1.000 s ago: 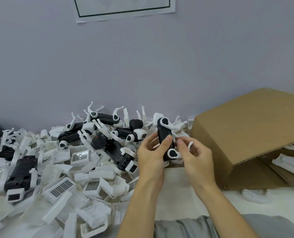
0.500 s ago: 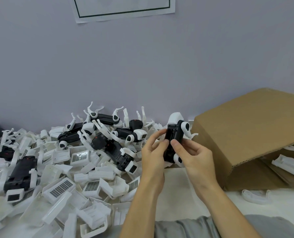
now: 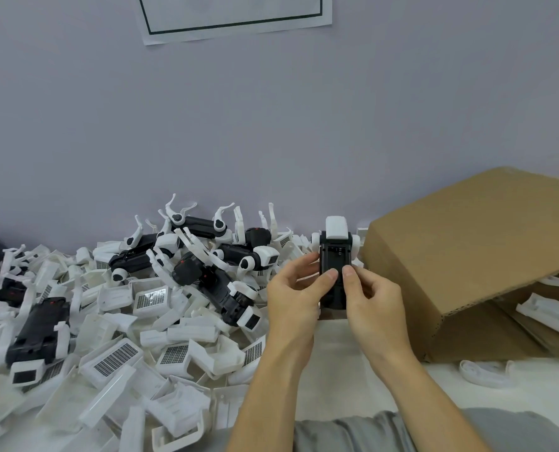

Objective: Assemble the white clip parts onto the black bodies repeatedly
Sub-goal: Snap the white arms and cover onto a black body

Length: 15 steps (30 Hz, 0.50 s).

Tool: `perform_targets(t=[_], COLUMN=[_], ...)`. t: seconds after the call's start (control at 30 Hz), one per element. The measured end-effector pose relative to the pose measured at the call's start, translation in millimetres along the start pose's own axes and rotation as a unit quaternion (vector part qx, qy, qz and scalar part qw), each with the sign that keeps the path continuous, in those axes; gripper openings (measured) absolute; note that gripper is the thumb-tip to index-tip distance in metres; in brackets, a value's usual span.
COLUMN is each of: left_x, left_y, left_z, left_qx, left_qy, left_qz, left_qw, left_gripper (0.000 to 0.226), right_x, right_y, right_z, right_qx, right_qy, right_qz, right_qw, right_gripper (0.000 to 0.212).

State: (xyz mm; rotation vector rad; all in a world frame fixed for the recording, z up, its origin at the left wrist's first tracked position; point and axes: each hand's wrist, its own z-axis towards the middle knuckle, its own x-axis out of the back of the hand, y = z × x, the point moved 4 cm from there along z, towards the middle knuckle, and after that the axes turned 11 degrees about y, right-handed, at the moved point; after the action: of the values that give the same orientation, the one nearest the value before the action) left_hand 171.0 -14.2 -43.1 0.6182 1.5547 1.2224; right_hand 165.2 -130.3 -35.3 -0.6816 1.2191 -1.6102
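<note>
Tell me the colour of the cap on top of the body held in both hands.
White; the cap sits on the black body, shown in the head view.

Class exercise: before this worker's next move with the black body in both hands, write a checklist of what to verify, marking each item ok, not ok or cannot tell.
1. Left hand has a grip on the black plastic body: ok.
2. Right hand grips it too: ok.
3. White rectangular cap sits on its top end: ok.
4. Clips fully seated: cannot tell.
5. Pile of loose white plastic parts lies beside the left hand: ok.
6. Brown cardboard box lies open nearby: ok.
</note>
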Motion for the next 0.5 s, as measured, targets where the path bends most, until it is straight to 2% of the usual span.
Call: perform_targets(t=[0.07, 0.17, 0.3, 0.37, 0.43, 0.5], left_x=[0, -1, 7, 10, 9, 5], left_y=[0, 3, 14, 20, 22, 20], left_z=[0, -2, 4, 5, 5, 2], left_qx=[-0.008, -0.008, -0.13, -0.154, -0.124, -0.044], left_qy=[-0.005, -0.006, 0.085, 0.096, 0.063, 0.011], left_qz=[-0.002, -0.001, 0.068, 0.075, 0.064, 0.028], left_qw=[1.0, 1.0, 0.986, 0.981, 0.988, 0.999], left_gripper=[0.029, 0.011, 0.012, 0.014, 0.014, 0.013], right_x=[2, 6, 13, 17, 18, 14], right_y=[2, 10, 16, 15, 14, 12], right_z=[2, 7, 13, 13, 12, 9], right_qx=[0.002, -0.023, -0.081, -0.114, -0.136, -0.152], right_qy=[0.007, 0.023, 0.017, 0.009, -0.023, -0.067], right_qz=[-0.023, -0.029, -0.002, 0.029, 0.048, 0.056], right_qw=[1.0, 0.999, 0.997, 0.993, 0.989, 0.985], right_gripper=[0.034, 0.035, 0.035, 0.033, 0.036, 0.04])
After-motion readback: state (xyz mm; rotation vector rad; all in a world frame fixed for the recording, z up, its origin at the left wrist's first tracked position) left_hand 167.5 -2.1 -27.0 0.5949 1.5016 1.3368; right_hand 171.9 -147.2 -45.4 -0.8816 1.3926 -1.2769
